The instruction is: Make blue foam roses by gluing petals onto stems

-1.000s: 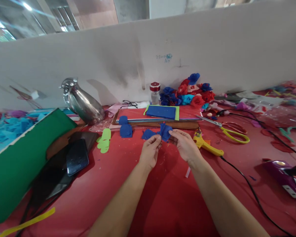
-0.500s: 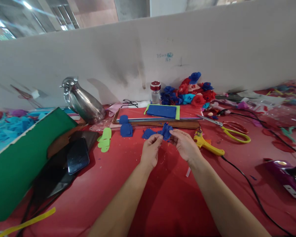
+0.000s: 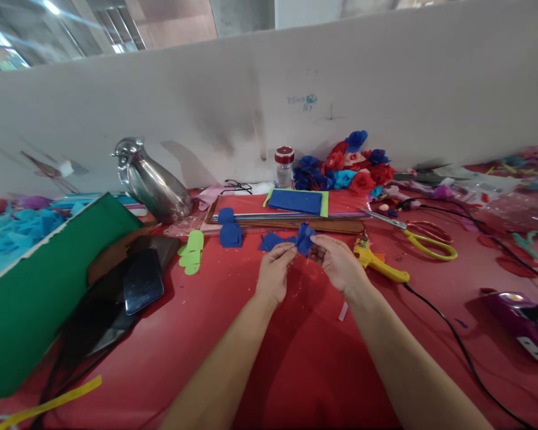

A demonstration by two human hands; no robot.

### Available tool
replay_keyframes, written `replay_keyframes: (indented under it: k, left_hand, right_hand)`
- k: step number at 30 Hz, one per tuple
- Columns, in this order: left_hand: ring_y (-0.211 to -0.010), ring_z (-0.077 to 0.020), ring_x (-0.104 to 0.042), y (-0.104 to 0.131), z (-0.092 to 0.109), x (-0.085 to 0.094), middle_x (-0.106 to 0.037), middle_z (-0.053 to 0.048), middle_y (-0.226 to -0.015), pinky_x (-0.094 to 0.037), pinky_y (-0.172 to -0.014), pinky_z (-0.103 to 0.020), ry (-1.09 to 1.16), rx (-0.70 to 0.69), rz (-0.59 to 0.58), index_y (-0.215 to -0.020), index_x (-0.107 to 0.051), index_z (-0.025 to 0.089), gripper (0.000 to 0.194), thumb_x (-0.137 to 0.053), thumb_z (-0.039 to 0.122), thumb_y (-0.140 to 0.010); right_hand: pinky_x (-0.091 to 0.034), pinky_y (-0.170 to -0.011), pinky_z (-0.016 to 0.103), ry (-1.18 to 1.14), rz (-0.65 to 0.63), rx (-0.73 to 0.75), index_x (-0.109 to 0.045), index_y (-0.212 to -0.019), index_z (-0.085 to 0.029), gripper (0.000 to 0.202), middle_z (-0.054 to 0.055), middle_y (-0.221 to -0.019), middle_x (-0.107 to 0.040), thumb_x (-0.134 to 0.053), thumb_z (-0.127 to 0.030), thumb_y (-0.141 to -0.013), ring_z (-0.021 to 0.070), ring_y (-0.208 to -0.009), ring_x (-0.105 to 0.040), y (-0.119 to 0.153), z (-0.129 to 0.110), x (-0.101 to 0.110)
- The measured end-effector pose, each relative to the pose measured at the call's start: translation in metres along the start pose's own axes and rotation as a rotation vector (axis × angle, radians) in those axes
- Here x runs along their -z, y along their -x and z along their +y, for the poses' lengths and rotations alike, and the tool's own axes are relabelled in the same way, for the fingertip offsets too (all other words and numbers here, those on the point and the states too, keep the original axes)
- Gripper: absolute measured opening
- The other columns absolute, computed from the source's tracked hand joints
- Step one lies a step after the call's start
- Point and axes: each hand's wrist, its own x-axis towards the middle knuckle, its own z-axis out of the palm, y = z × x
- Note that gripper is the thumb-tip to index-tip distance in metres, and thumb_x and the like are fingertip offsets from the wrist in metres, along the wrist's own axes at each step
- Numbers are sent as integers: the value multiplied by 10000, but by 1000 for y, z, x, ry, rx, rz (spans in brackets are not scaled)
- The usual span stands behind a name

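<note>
A small blue crepe-paper flower (image 3: 304,239) is held up between both hands over the red table (image 3: 233,322). My left hand (image 3: 275,269) pinches its left edge with thumb and forefinger. On the other side, my right hand (image 3: 336,263) grips the flower's right edge, fingers curled. Behind my left hand lie loose blue paper pieces (image 3: 270,240). Further left are blue cut petals (image 3: 231,235) and light green cut pieces (image 3: 192,254). A yellow glue gun (image 3: 381,266) rests just right of my right hand.
Scissors (image 3: 424,239) lie right of the glue gun. Paper flowers (image 3: 362,181), a red-lidded jar (image 3: 284,167) and a steel jug (image 3: 156,185) stand along the wall. A green box (image 3: 49,298) and a phone (image 3: 143,282) are at left, a purple power strip (image 3: 515,316) at right.
Both hands keep their hold on the blue flower, and its petals are turned slightly. The whole view has shifted a little.
</note>
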Motion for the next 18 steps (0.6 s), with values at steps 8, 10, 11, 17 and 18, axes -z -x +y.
replay_keyframes:
  k: [8, 10, 11, 17, 18]
  left_hand:
    - [-639, -78, -502, 4, 3, 2, -606, -21, -871, -397, -625, -226, -159, -27, 0, -677, -711, 160, 142, -748, 272, -598]
    - [-601, -75, -482, 5, 4, 2, -606, -15, -826, -386, -607, -227, -208, -40, 4, -677, -715, 166, 119, -723, 276, -630]
    - [-607, -81, -484, 5, 5, 2, -606, -15, -805, -385, -612, -228, -243, -68, 13, -670, -716, 171, 103, -709, 270, -646]
    - [-755, -146, -543, 6, 4, 2, -609, -32, -783, -409, -673, -241, -396, -280, 46, -657, -729, 202, 40, -693, 221, -661]
    - [-746, -145, -548, 6, 4, 2, -614, -32, -782, -414, -682, -247, -397, -278, 41, -659, -729, 202, 47, -687, 220, -668]
  right_hand:
    - [-432, -560, 263, 32, 12, 12, -634, -591, -200, 219, 2, -576, -655, -785, -346, -528, 141, -551, -584, -1, 0, 1]
    - [-431, -555, 256, 26, 19, 18, -636, -589, -202, 224, -2, -577, -654, -793, -346, -522, 135, -550, -580, 0, -1, 0]
    - [-432, -556, 254, 27, 18, 26, -637, -590, -204, 226, -6, -577, -653, -796, -350, -524, 133, -549, -577, 1, -1, -1]
    - [-431, -571, 253, 31, 15, 34, -636, -573, -210, 223, -13, -569, -644, -800, -352, -519, 127, -545, -559, 2, -1, -1]
    - [-431, -573, 253, 31, 15, 31, -640, -576, -209, 222, -11, -566, -643, -799, -353, -521, 129, -550, -560, 2, 0, -1]
